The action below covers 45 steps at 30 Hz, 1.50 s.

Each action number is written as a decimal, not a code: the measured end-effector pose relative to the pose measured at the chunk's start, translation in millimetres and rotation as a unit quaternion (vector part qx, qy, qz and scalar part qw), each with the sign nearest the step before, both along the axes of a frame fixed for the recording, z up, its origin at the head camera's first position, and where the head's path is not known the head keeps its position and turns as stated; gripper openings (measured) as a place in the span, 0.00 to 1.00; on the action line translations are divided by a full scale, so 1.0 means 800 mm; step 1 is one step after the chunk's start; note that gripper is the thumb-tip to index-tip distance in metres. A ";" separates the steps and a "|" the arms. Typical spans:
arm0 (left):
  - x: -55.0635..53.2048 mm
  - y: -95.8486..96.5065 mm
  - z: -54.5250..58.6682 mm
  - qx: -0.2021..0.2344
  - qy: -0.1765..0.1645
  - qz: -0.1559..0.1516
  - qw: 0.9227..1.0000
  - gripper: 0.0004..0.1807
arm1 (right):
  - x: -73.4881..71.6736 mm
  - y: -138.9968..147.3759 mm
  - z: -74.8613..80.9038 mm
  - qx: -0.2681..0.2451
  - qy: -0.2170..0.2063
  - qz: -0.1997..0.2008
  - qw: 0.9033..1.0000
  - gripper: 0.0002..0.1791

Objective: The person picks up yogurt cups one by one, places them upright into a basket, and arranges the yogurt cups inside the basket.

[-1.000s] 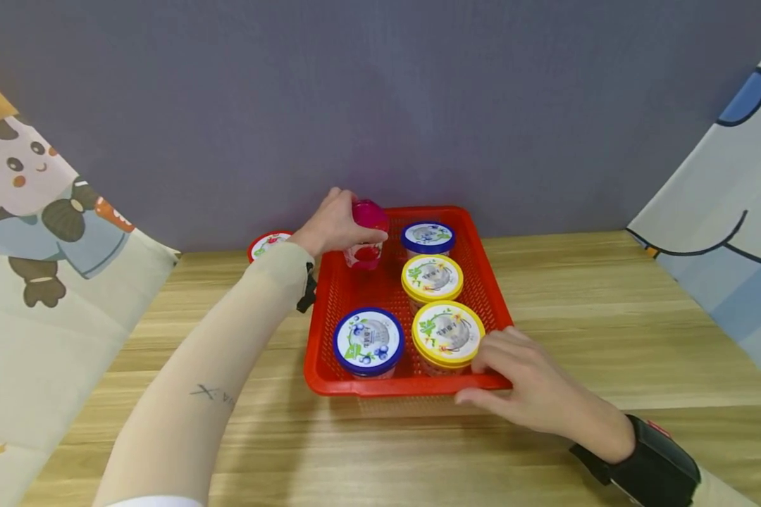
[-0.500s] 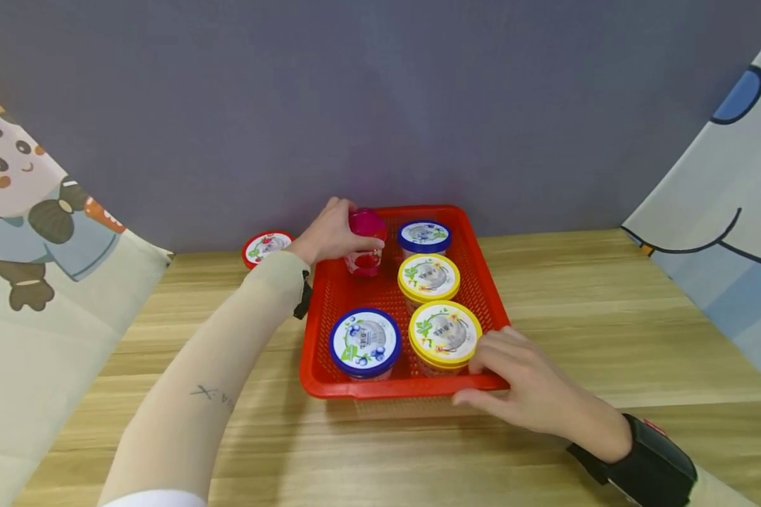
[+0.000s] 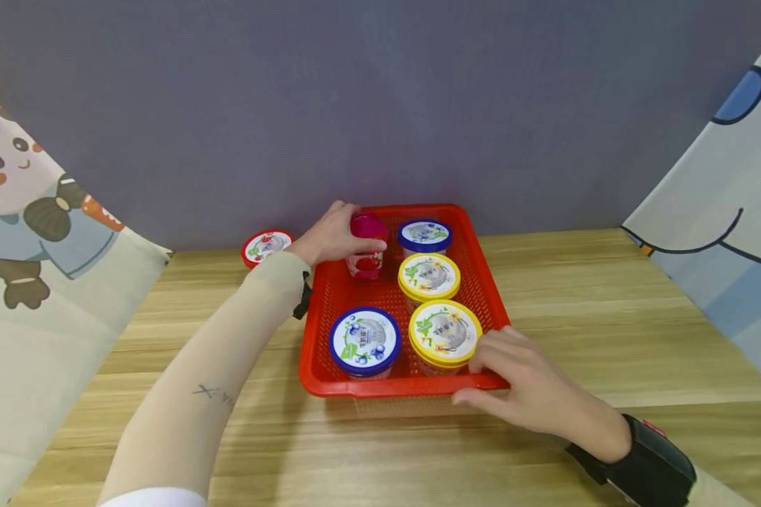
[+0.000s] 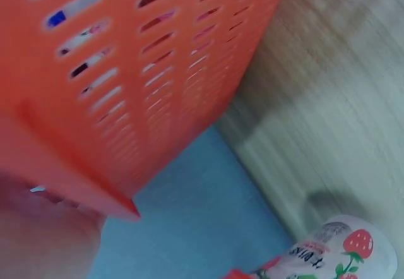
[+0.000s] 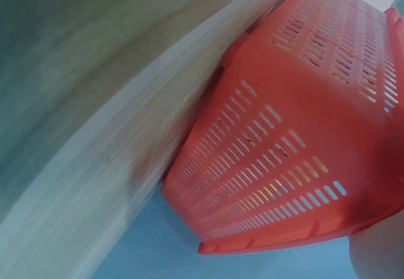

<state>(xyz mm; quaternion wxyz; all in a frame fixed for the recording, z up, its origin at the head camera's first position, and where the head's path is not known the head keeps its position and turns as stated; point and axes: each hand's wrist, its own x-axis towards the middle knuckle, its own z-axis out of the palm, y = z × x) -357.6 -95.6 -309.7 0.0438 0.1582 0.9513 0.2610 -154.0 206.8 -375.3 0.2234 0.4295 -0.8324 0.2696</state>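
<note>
In the head view my left hand (image 3: pixel 336 237) holds a pink cup (image 3: pixel 368 245) with a plain magenta top and a red fruit print. It is inside the back left corner of the red plastic basket (image 3: pixel 311 331), thumb across the cup's near side. My right hand (image 3: pixel 523 380) grips the basket's front right corner, fingers over the rim and thumb in front. Also in the basket are a near blue-lidded cup (image 3: pixel 366 341), a far blue-lidded cup (image 3: pixel 425 234) and two yellow-lidded cups (image 3: pixel 445 332). The left wrist view shows the basket's slotted side (image 4: pixel 170 71).
A red-lidded cup (image 3: pixel 266 246) with a strawberry print stands on the wooden table (image 3: pixel 583 310), left of the basket against the grey back panel (image 3: pixel 380 105). Cartoon-print cloths (image 3: pixel 57 204) border the table on both sides.
My left hand has come down a little with the pink cup, which sits lower in the basket's back left corner. My right hand keeps its grip on the rim.
</note>
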 end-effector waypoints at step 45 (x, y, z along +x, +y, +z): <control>0.044 -0.141 0.010 0.154 0.044 0.141 0.977 0.45 | 0.002 -0.001 0.001 0.000 0.016 -0.012 1.000 0.22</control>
